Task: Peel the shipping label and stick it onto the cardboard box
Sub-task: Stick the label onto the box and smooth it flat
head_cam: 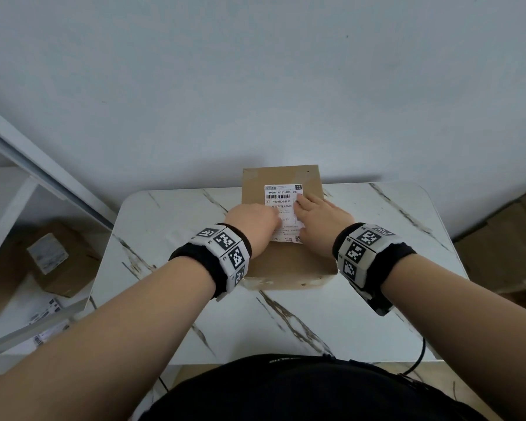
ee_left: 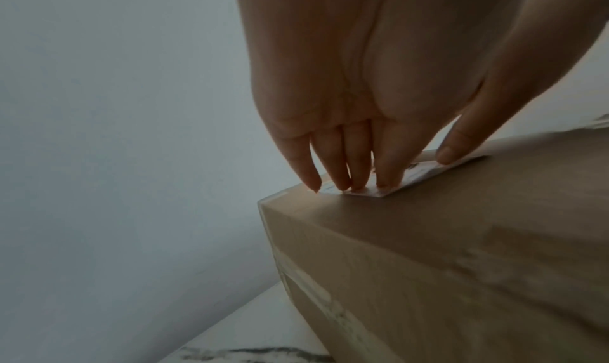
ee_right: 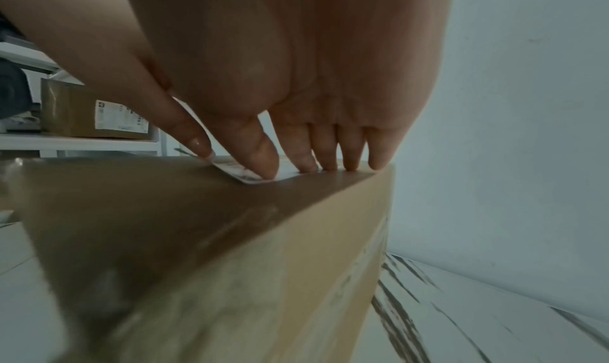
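A brown cardboard box (head_cam: 286,262) stands on the marble table, against the wall. A white shipping label (head_cam: 281,197) with a barcode lies flat on its top face. My left hand (head_cam: 254,218) presses straight fingers (ee_left: 342,170) onto the label's left part (ee_left: 418,172). My right hand (head_cam: 319,218) presses the label's right part, its fingers (ee_right: 324,149) straight and its thumb (ee_right: 260,157) on the label's near corner (ee_right: 250,179). The box top (ee_right: 148,199) is bare in front of the label. Both hands hide the label's middle.
The marble table (head_cam: 362,299) has rounded corners and ends at the white wall. A white shelf unit (head_cam: 19,192) at the left holds another labelled box (head_cam: 55,259) and loose labels. More cardboard (head_cam: 513,238) stands at the right. A black cable (head_cam: 419,357) hangs off the table's near right edge.
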A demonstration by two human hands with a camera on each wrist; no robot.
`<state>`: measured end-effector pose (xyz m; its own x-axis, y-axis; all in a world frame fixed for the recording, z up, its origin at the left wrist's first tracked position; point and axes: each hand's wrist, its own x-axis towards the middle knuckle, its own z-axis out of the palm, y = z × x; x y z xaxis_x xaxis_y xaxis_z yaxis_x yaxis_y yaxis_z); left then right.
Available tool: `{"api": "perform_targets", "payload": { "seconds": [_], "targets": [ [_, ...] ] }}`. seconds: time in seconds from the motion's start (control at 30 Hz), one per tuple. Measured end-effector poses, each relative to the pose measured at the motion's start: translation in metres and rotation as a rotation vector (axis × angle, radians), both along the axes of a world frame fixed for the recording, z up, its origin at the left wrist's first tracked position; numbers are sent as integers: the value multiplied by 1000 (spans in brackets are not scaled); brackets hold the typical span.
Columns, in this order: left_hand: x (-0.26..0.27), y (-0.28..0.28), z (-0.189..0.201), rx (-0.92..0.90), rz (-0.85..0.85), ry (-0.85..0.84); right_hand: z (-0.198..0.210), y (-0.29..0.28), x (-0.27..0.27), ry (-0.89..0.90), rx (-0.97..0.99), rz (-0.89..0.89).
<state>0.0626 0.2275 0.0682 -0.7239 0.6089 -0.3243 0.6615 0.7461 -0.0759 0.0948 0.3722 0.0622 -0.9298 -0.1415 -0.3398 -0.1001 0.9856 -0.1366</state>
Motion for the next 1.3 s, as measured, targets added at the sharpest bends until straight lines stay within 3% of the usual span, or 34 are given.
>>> {"api": "perform_targets", "payload": {
  "seconds": [0.2,0.73,1.3],
  "targets": [
    [13,-8,-5,-10,-75,-4,-5,-3,3,-6,20,4],
    [38,-12,-11,22,101,-98,-6,-4,51,-28,-18,244],
    [85,-6,-14,52,289,-40,-11,-2,69,18,23,274]
  ]
}}
